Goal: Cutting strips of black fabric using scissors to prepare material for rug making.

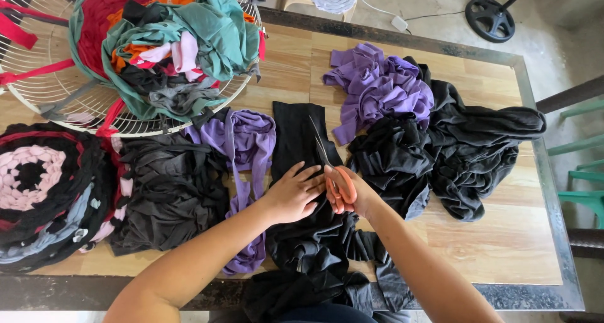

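Nearest the camera, 2 bare forearms reach out over the black cloth (302,147) that lies flat down the middle of the table (503,247) and bunches at its near edge. The left hand (292,194) lies palm down on this cloth with fingers spread, pressing it flat. Touching that hand on its right, the right hand (352,188) is closed through the orange handles of the scissors (327,166); the blades point away from the person, slightly parted, onto the cloth.

Judging by how things lie, the cutting is well along but not finished: left of the black cloth sit purple strips (248,166) and a heap of black strips (170,191), and beyond those a round braided mat (38,191). Right of the cloth, a purple pile (377,87) and a larger black pile (465,153) look uncut. The cloth itself shows only part of its length cut.

A wire fan guard (38,77), far left of the cloth, holds mixed scraps (182,40).
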